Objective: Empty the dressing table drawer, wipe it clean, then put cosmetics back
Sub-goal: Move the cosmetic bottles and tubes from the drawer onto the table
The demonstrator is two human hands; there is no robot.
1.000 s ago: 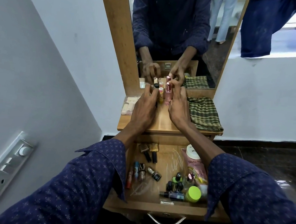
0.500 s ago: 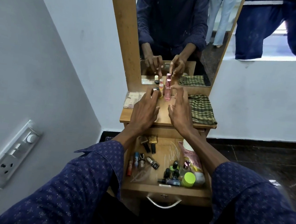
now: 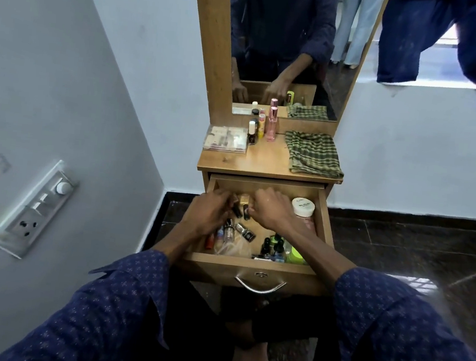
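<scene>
Inside the open drawer [image 3: 325,219], small gold-capped bottles [image 3: 244,201] are reached by the left hand [image 3: 213,210] and right hand [image 3: 272,210]; whether anything is pinched cannot be told.

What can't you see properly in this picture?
Head view only:
- What the left hand and right hand grasp: their fingers curl over the gold-capped bottles and hide them.
- The jar label: too small to read.
- The drawer floor under the forearms: covered.
- The box contents: blurred.
- The mirror top: cut off by the edge.
</scene>
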